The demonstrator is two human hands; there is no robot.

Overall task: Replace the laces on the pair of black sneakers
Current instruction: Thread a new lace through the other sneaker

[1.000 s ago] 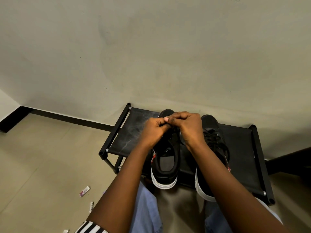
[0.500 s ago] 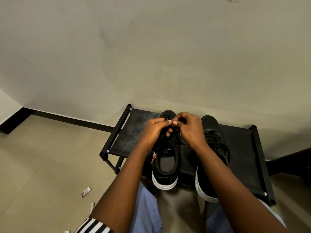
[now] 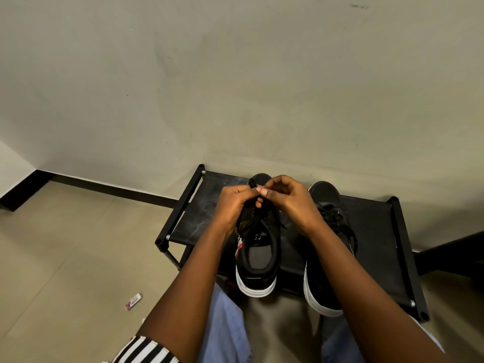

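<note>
Set against a plain wall (image 3: 235, 87): a low black rack (image 3: 372, 231) with a fabric top and tube frame, standing on a pale tiled floor (image 3: 65, 244). On the floor well off the rack's left end, a small pink-and-white wrapper (image 3: 133, 301). Along the foot of the wall, a dark skirting strip (image 3: 104, 186). Below the rack's near edge, light blue trousers (image 3: 225, 326); at the lower left, a black-and-white striped sleeve (image 3: 146, 351).

On the rack's top, two black sneakers with white soles, toes toward the wall, heels overhanging the near edge. Left sneaker (image 3: 258, 260) near the middle, its tongue and upper eyelets largely hidden behind both hands. Right sneaker (image 3: 327, 205) just beside it toward the right end, laced, much of its length hidden by the right forearm.

Over the left sneaker's toe end, left hand (image 3: 233, 205) with fingers curled, pinching a black lace (image 3: 252, 183) whose tip pokes up above the knuckles. Right hand (image 3: 290, 200) close alongside, fingers bent, thumb and forefinger meeting the left hand's fingertips at the same lace. Both forearms reaching in from the bottom edge, converging above the shoe.
</note>
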